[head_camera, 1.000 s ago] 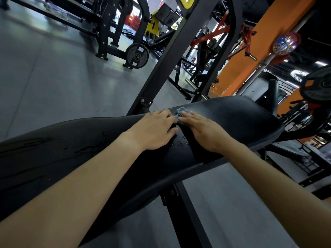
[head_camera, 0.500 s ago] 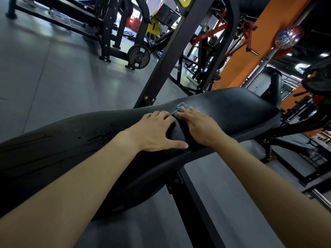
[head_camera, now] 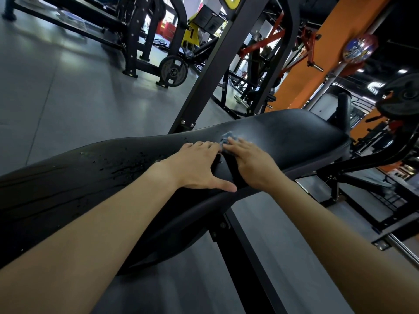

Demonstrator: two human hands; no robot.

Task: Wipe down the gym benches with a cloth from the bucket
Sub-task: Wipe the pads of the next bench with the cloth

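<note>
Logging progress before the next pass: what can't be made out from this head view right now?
Cloth: head view, mostly under the right hand; the bit that shows is blurred.
Bucket: nowhere in the head view.
Bench pad: head view, near end cut off by the left frame edge; a stretch hidden under the left hand and left forearm.

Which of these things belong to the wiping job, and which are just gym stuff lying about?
Job: blue cloth, black bench, left hand, right hand.
Just around: weight plate, orange pillar, black rack post.
</note>
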